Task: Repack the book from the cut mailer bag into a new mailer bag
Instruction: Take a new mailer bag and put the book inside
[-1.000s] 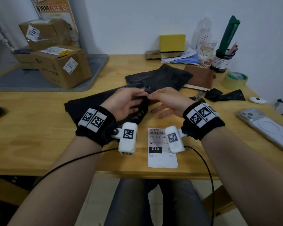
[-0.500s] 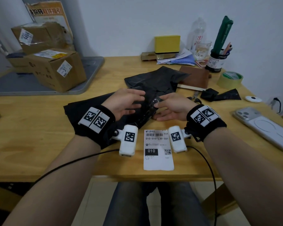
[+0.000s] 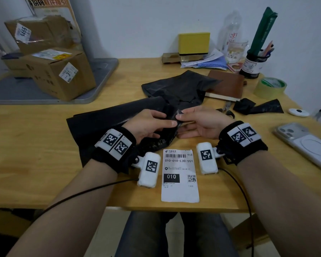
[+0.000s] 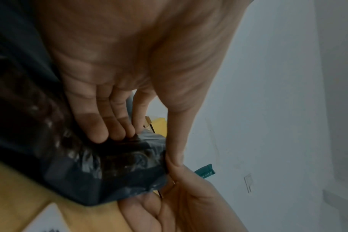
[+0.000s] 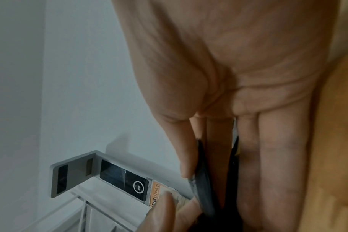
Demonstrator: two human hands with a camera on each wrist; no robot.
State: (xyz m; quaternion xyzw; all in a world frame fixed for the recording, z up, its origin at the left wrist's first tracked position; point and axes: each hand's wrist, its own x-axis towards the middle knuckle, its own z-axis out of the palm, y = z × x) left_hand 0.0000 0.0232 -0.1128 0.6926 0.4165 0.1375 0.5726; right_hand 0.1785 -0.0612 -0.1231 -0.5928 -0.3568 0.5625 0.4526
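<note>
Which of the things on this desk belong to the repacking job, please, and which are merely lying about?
In the job: black mailer bag pinched by left hand and right hand; brown book; second black bag; shipping label.
Lying about: phone; tape roll; cardboard boxes; pen pot.

Two hands work over the table: the left hand and the right hand, each wrist carrying one white camera unit, so two units. There are two black mailer bags, the new mailer bag near the hands and the cut mailer bag behind it, plus one black cut-off strip. Also counted are one book, one shipping label, one phone, one tape roll, one pen cup, one yellow box, two cardboard boxes and one white puck.
</note>
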